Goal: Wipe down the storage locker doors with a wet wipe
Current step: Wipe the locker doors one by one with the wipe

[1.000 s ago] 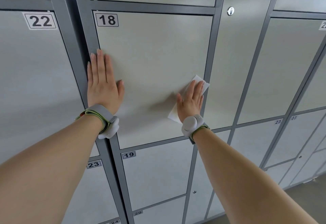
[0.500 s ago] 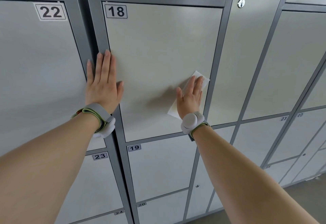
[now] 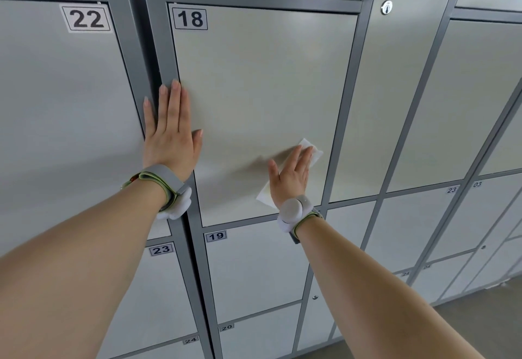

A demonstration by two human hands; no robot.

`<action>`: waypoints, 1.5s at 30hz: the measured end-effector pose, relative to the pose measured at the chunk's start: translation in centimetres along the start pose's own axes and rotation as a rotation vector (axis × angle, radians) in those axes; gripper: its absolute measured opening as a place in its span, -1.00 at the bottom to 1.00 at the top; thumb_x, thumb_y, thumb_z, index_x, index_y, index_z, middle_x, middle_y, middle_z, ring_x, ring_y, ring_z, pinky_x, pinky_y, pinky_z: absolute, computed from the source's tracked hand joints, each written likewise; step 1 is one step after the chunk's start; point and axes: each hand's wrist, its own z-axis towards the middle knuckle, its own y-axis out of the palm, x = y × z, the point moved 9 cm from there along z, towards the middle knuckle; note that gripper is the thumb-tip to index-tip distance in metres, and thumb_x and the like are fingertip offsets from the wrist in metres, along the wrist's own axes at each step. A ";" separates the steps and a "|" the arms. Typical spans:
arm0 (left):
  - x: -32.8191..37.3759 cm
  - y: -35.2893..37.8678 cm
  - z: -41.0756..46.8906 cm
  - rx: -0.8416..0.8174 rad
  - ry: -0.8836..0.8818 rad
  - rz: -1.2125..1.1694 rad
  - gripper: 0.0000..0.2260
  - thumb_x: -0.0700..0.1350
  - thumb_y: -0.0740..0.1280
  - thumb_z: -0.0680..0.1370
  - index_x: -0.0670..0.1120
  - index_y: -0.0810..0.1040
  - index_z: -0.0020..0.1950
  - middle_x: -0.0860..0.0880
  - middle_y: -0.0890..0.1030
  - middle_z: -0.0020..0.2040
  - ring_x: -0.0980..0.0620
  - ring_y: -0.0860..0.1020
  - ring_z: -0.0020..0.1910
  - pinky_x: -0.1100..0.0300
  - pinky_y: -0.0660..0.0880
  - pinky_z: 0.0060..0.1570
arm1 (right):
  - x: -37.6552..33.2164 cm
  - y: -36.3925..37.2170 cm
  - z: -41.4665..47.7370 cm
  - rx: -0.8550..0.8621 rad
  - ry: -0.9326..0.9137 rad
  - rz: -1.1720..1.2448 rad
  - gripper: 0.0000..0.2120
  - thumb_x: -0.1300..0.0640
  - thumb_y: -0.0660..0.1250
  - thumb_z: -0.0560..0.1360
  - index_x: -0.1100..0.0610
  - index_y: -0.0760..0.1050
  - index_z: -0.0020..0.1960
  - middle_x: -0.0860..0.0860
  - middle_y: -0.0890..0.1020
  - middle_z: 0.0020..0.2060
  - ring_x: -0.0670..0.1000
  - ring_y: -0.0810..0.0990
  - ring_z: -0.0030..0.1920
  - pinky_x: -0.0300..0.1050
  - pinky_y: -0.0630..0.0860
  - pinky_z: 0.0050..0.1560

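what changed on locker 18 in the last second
The right hand slid the wet wipe slightly left and down door 18, off its right edge. The left hand crept a little left toward the frame. Both hands stay pressed flat; nothing was taken hold of or let go.

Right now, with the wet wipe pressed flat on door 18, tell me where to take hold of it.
Probably pinch the wet wipe at its lower left corner, coming from the left, below the thumb: it lies flat on door 18 under the straight-fingered right hand, and that corner sticks out free.
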 end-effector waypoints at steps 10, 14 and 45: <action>-0.1 -0.2 -0.4 -0.003 0.011 -0.016 -0.37 -0.16 0.24 0.57 -0.30 -0.01 0.52 -0.22 0.06 0.53 -0.19 0.01 0.51 0.10 -0.37 0.44 | -1.0 1.6 -0.9 -0.034 -0.120 -0.066 -0.33 -0.09 0.05 0.62 0.09 -0.27 0.53 0.05 -0.28 0.51 0.00 -0.30 0.51 -0.02 -0.22 0.47; -0.2 -0.1 -0.8 -0.013 0.019 -0.021 -0.37 -0.16 0.24 0.56 -0.29 -0.01 0.52 -0.22 0.04 0.54 -0.17 -0.01 0.51 0.11 -0.37 0.44 | 0.9 3.5 -2.6 -0.110 -0.033 -0.101 -0.30 -0.11 0.05 0.61 0.10 -0.31 0.52 0.07 -0.31 0.50 0.03 -0.31 0.51 0.03 -0.18 0.49; -3.9 -1.1 -2.8 -0.012 -0.137 -0.049 -0.37 -0.08 0.16 0.55 -0.31 -0.02 0.52 -0.26 0.01 0.53 -0.23 -0.03 0.51 0.10 -0.35 0.44 | -6.9 3.9 -2.3 -0.102 -0.308 -0.188 -0.35 -0.09 0.02 0.62 0.06 -0.32 0.50 -0.04 -0.39 0.42 -0.06 -0.42 0.44 0.07 -0.30 0.46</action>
